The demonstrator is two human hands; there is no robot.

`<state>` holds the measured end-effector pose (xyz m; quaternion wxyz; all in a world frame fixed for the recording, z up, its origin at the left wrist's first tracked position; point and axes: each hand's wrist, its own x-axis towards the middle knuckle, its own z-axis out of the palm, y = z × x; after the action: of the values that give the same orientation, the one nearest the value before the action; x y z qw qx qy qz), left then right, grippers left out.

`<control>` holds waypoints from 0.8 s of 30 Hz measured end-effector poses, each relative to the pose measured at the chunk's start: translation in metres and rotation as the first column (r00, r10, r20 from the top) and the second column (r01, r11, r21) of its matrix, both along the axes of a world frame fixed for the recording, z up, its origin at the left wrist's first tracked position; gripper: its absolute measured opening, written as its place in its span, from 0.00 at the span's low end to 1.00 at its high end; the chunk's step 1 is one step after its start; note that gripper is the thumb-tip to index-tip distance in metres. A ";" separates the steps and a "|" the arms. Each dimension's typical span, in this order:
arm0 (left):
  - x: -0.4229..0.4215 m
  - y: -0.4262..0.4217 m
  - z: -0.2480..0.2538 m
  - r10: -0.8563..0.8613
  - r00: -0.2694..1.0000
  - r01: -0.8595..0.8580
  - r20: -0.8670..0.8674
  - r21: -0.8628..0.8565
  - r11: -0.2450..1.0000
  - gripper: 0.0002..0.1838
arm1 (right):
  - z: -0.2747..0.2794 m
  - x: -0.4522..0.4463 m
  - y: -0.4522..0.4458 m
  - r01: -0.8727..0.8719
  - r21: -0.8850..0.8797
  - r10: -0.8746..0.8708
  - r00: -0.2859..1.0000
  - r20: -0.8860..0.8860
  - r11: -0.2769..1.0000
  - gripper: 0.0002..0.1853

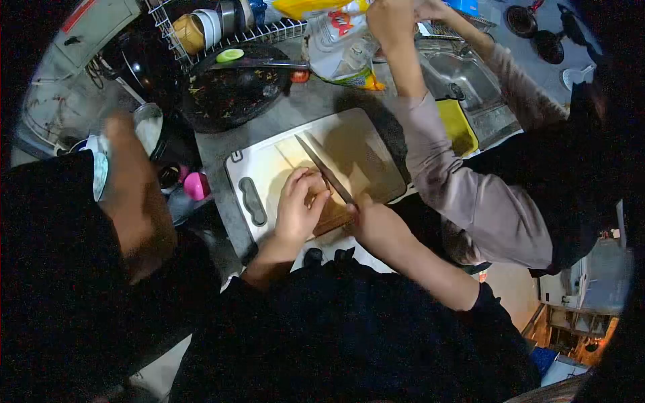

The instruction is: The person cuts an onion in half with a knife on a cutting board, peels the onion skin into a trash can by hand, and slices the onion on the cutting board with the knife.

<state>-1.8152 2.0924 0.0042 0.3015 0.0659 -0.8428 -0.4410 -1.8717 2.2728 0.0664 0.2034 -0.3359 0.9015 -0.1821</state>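
Note:
A pale cutting board (363, 127) with a dark-edged handle slot lies on the counter in front of me. My right hand (379, 221) is closed around the handle of a knife (322, 168), whose long blade slants up and left over the board. Beside the blade, my left hand (302, 205) rests on the board with its fingers curled and thumb drawn in. Whatever lies between these fingers is mostly hidden; only a small brownish edge shows near the knife.
A dark stone mortar (235, 101) holds a green cut piece (230, 55); a tomato (300, 76) sits beside it. At right, a person's sleeved arms (437, 151) reach over a plastic bag (336, 43). Another person's blurred arm (131, 195) is at left. A sink (463, 74) stands back right.

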 end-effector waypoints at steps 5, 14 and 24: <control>0.000 -0.001 -0.005 0.020 1.000 -0.020 -0.009 -0.010 1.000 0.18 | 0.005 -0.005 -0.030 0.080 -0.029 -0.080 0.997 0.000 0.996 0.19; -0.001 -0.001 -0.004 0.007 0.999 -0.008 -0.034 -0.009 1.000 0.19 | 0.038 0.014 -0.025 0.223 0.178 -0.247 0.961 0.128 0.959 0.20; -0.001 -0.001 -0.001 0.038 0.999 -0.039 0.022 0.048 0.998 0.19 | 0.005 0.011 -0.008 0.138 0.090 -0.139 0.990 0.001 0.986 0.19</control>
<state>-1.8164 2.0910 0.0032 0.2994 0.0941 -0.8335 -0.4548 -1.8604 2.2653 0.0713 0.2086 -0.2622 0.9292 -0.1562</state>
